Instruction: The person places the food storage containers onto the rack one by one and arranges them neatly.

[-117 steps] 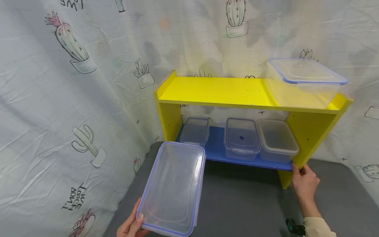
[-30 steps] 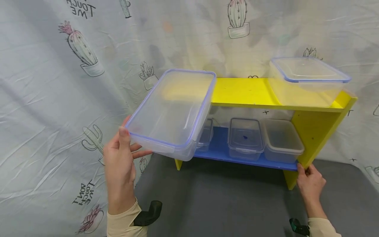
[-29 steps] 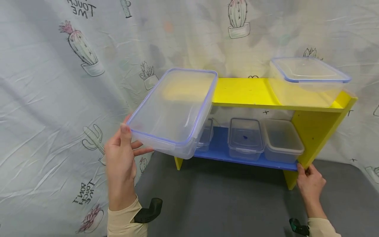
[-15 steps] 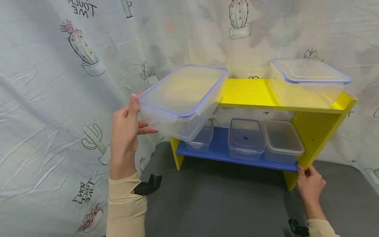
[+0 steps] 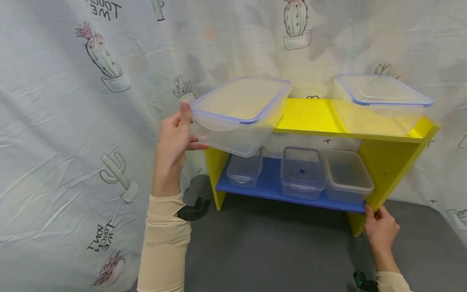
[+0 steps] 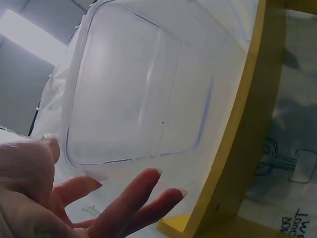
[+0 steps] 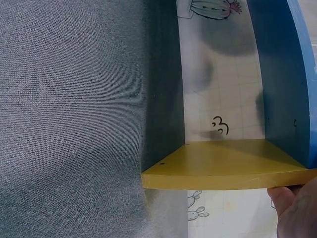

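Note:
My left hand (image 5: 175,140) grips the near left end of a clear plastic food container (image 5: 233,138) with a blue-rimmed lid, thumb at the lid edge and fingers below. The container, slightly tilted, overlaps the left part of the yellow top shelf (image 5: 306,115) in the head view. From below, the left wrist view shows the container's base (image 6: 124,94) beside the yellow board (image 6: 233,129). My right hand (image 5: 381,229) pinches the shelf unit's right side panel (image 5: 386,162), at the corner by the blue lower shelf (image 5: 270,188).
A larger lidded container (image 5: 379,109) stands at the top shelf's right end. Below are a small container (image 5: 244,168), a middle one (image 5: 302,174) and a frosted one (image 5: 346,174). The unit stands on a dark grey surface (image 5: 277,247) before a cactus-print curtain (image 5: 233,40).
My left hand has raised the food container from low in front of the unit, moving it up and right over the top shelf and levelling it. The right hand keeps its hold on the panel.

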The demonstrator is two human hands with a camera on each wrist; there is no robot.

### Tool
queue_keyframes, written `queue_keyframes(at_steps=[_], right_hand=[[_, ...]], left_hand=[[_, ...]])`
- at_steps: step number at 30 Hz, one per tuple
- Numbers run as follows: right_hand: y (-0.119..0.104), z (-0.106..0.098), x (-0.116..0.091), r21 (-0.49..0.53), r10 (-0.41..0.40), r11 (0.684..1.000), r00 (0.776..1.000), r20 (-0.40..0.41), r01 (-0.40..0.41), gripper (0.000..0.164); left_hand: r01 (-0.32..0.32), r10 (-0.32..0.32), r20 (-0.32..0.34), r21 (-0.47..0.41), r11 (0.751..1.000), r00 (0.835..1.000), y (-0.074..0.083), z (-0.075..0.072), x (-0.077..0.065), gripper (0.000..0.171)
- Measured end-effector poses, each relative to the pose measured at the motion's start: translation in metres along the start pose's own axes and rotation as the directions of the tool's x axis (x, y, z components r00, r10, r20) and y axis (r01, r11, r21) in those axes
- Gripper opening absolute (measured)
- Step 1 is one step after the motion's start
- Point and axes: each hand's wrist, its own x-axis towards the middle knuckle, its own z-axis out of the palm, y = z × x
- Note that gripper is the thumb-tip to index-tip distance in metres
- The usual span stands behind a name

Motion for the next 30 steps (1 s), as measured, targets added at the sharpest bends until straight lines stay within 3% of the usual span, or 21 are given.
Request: queue_keyframes(at_steps=[5, 8, 18, 23, 30], right_hand=[[-0.001, 0.002, -0.001, 0.027, -0.023, 0.999, 1.000, -0.018, 0.024, 0.029], [-0.001, 0.001, -0.001, 0.040, -0.014, 0.999, 0.999, -0.030, 0.015, 0.029], [-0.001, 0.003, -0.001, 0.036, 0.036, 0.999, 0.999, -0.011, -0.035, 0.033], [-0.001, 0.003, -0.001, 0.046, 0.037, 0.998, 0.999, -0.008, -0.036, 0.034], [-0.001, 0.002, -0.002, 0.038, 0.023, 0.999, 1.000, -0.021, -0.022, 0.032]], left_hand=[[-0.039, 0.041, 0.125, -0.020, 0.999, 0.991, -0.003, -0.001, -0.006, 0.060], [-0.072, 0.073, 0.164, -0.015, 0.997, 0.984, -0.003, 0.000, -0.010, 0.067], [-0.143, 0.141, 0.043, 0.033, 0.989, 0.989, -0.008, 0.026, -0.014, 0.061], [-0.167, 0.168, -0.002, 0.088, 0.982, 0.986, -0.012, 0.034, -0.006, 0.061], [-0.141, 0.147, -0.046, 0.114, 0.983, 0.988, -0.018, 0.041, 0.008, 0.068]])
